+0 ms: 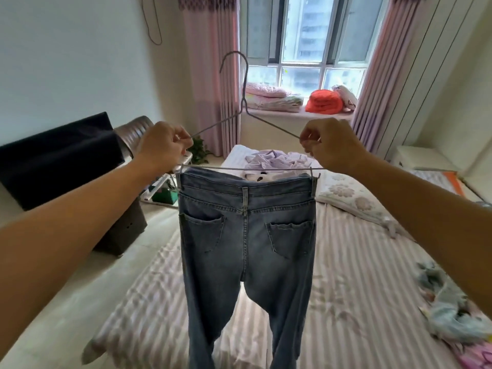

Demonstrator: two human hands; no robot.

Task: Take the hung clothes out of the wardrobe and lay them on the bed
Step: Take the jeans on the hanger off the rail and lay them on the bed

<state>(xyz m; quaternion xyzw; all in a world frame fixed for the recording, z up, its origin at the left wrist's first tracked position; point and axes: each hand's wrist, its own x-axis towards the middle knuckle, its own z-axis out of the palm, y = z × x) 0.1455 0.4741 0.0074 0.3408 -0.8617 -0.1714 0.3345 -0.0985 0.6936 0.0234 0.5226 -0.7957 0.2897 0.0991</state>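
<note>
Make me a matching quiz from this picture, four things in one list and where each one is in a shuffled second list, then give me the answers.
Things:
1. jeans
2. orange bundle
3. lilac shirt
4. wire hanger

Places:
A. lying crumpled at the far end of the bed
B. pinched at both shoulders by the left hand and the right hand
C. clipped at the waistband, hanging over the bed
D. on the windowsill

Pairs: 1-C, 2-D, 3-A, 4-B
</note>
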